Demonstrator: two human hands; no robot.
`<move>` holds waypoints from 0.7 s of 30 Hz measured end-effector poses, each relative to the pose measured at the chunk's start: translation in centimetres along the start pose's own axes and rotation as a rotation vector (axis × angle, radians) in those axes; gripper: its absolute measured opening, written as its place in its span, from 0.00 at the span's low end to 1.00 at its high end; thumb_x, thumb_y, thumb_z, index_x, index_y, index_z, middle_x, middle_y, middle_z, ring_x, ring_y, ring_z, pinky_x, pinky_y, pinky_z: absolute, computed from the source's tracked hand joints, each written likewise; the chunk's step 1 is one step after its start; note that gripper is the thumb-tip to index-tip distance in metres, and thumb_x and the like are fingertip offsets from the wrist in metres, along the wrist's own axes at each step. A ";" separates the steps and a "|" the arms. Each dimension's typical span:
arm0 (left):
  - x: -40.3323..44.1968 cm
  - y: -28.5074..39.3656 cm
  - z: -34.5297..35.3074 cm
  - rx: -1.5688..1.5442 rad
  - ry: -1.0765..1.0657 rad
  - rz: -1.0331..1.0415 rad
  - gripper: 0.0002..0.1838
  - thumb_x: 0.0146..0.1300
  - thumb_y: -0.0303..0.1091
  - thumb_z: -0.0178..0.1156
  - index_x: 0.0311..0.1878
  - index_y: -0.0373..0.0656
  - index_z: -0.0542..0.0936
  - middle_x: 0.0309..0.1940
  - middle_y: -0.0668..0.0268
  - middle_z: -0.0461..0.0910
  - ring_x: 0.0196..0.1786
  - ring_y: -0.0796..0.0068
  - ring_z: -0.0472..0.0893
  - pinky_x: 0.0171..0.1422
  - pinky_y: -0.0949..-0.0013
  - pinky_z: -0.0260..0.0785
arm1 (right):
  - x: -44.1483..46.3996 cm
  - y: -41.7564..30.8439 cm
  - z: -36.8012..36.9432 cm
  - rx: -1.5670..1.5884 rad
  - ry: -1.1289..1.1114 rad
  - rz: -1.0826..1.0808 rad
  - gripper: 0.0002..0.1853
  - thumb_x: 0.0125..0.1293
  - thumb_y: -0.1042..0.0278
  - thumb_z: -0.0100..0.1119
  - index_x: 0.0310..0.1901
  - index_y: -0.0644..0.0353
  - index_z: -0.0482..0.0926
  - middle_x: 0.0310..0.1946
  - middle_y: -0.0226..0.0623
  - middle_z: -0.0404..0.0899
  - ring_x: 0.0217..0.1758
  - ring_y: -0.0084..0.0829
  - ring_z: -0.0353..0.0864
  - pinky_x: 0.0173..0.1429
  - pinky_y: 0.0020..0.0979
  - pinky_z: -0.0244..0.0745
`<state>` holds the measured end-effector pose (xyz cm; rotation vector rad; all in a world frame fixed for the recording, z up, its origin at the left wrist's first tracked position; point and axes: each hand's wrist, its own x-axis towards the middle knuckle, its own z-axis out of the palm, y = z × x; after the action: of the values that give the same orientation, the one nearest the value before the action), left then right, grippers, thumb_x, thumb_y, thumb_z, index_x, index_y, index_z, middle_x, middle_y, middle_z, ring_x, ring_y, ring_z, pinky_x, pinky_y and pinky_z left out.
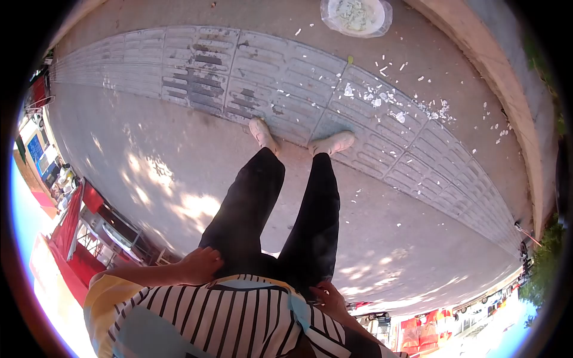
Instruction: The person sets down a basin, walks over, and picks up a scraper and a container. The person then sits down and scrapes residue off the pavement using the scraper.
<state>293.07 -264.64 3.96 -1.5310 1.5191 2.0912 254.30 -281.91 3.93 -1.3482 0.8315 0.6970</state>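
Observation:
My left hand (pixel 202 266) is closed at the upper thigh, its curled fingers gripping the cloth of the black trousers (pixel 248 194). On the other side, my right hand (pixel 328 297) is also closed, at the hip by the hem of the striped shirt (pixel 239 307). Its bent fingers press into the trouser cloth, and part of that hand is in shadow. Both legs are apart, with light-coloured shoes (pixel 332 143) at the edge of the ribbed paving. Ahead on the ground stands a white bowl (pixel 382 18) in clear plastic, holding pale shredded bits.
White scraps (pixel 376 100) lie scattered over the grey ribbed paving strip (pixel 286 71) and beyond it. A raised curb (pixel 501 77) curves along the right. Red stalls (pixel 80 238) and tables stand at far left, with more red coverings (pixel 421 331) at lower right.

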 end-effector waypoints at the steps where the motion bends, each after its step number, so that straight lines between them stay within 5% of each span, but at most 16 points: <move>1: -0.6 -1.0 1.5 0.017 -0.013 0.018 0.10 0.52 0.40 0.60 0.32 0.45 0.76 0.38 0.62 0.73 0.44 0.61 0.73 0.46 0.59 0.66 | 0.0 -0.4 1.6 -0.067 0.044 -0.012 0.19 0.46 0.68 0.70 0.44 0.54 0.81 0.37 0.35 0.76 0.37 0.35 0.81 0.39 0.31 0.77; 5: -2.2 -4.2 5.0 -0.175 -0.131 0.009 0.08 0.57 0.38 0.55 0.33 0.44 0.75 0.35 0.61 0.76 0.43 0.57 0.76 0.46 0.58 0.69 | 0.7 0.1 5.3 -0.010 -0.087 0.164 0.15 0.46 0.74 0.63 0.40 0.55 0.82 0.34 0.43 0.79 0.42 0.38 0.81 0.43 0.36 0.77; 6: -3.3 -4.9 5.0 -0.347 -0.264 -0.063 0.08 0.58 0.37 0.54 0.32 0.43 0.75 0.34 0.60 0.77 0.43 0.55 0.77 0.45 0.58 0.69 | 1.8 -2.1 4.0 0.086 -0.327 0.539 0.14 0.49 0.70 0.63 0.40 0.58 0.81 0.34 0.47 0.80 0.43 0.42 0.81 0.45 0.35 0.75; 7: -4.4 -6.0 5.1 -0.509 -0.396 -0.136 0.08 0.59 0.37 0.53 0.32 0.43 0.74 0.34 0.60 0.77 0.43 0.54 0.77 0.45 0.58 0.70 | 0.4 -1.1 5.5 0.135 -0.420 0.487 0.14 0.50 0.69 0.64 0.41 0.58 0.81 0.35 0.46 0.81 0.43 0.41 0.81 0.46 0.34 0.75; 8: -6.2 -8.1 8.5 -0.539 -0.437 0.058 0.08 0.61 0.35 0.53 0.38 0.41 0.77 0.36 0.61 0.80 0.42 0.59 0.80 0.45 0.60 0.71 | -1.5 1.3 7.6 0.178 -0.508 0.424 0.15 0.50 0.68 0.64 0.42 0.59 0.80 0.35 0.45 0.81 0.42 0.40 0.81 0.46 0.33 0.74; 12: -6.3 -12.7 10.3 -1.281 -0.848 -0.203 0.17 0.62 0.38 0.59 0.52 0.41 0.77 0.47 0.67 0.80 0.49 0.75 0.75 0.55 0.67 0.67 | -2.0 3.5 10.8 0.416 -0.685 0.530 0.18 0.53 0.63 0.65 0.46 0.58 0.79 0.37 0.38 0.82 0.43 0.31 0.80 0.50 0.31 0.71; 15: -4.5 -16.1 15.5 -1.175 -0.979 0.019 0.20 0.63 0.39 0.60 0.55 0.40 0.76 0.49 0.65 0.79 0.51 0.73 0.74 0.59 0.68 0.65 | -1.8 6.9 11.4 0.419 -0.832 0.566 0.22 0.52 0.63 0.67 0.49 0.60 0.77 0.39 0.33 0.82 0.43 0.25 0.77 0.50 0.29 0.70; 16: -3.3 -15.6 12.8 -1.273 -1.191 -0.230 0.22 0.64 0.38 0.59 0.59 0.39 0.73 0.52 0.64 0.77 0.54 0.71 0.74 0.62 0.67 0.64 | 2.8 1.3 6.2 0.364 -0.866 0.659 0.20 0.54 0.67 0.66 0.49 0.62 0.77 0.40 0.34 0.82 0.43 0.25 0.78 0.50 0.28 0.72; 17: -2.9 -16.1 12.0 -1.375 -1.178 -0.256 0.23 0.64 0.37 0.59 0.60 0.38 0.72 0.53 0.63 0.77 0.56 0.70 0.74 0.64 0.66 0.63 | 7.6 -4.6 1.0 0.308 -0.901 0.751 0.18 0.55 0.71 0.65 0.48 0.65 0.77 0.41 0.36 0.81 0.43 0.24 0.79 0.50 0.27 0.73; 19: -2.1 -18.2 12.1 -1.584 -1.142 -0.307 0.24 0.65 0.35 0.58 0.62 0.38 0.70 0.54 0.61 0.76 0.59 0.68 0.73 0.67 0.65 0.62 | 8.0 1.2 -2.1 0.608 -0.713 0.655 0.15 0.56 0.76 0.64 0.46 0.65 0.77 0.38 0.36 0.80 0.40 0.24 0.79 0.49 0.28 0.75; 21: 0.4 -23.5 11.8 -1.552 -1.014 -0.294 0.23 0.63 0.32 0.59 0.60 0.37 0.70 0.53 0.58 0.75 0.58 0.65 0.74 0.64 0.63 0.64 | 14.0 3.7 -8.7 0.337 -0.400 0.585 0.17 0.54 0.74 0.66 0.45 0.63 0.74 0.34 0.35 0.78 0.36 0.25 0.78 0.43 0.29 0.73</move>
<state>299.71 -244.39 -11.45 -0.3354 -0.8096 2.9982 257.90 -290.68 -10.09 -0.6232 0.9672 1.1756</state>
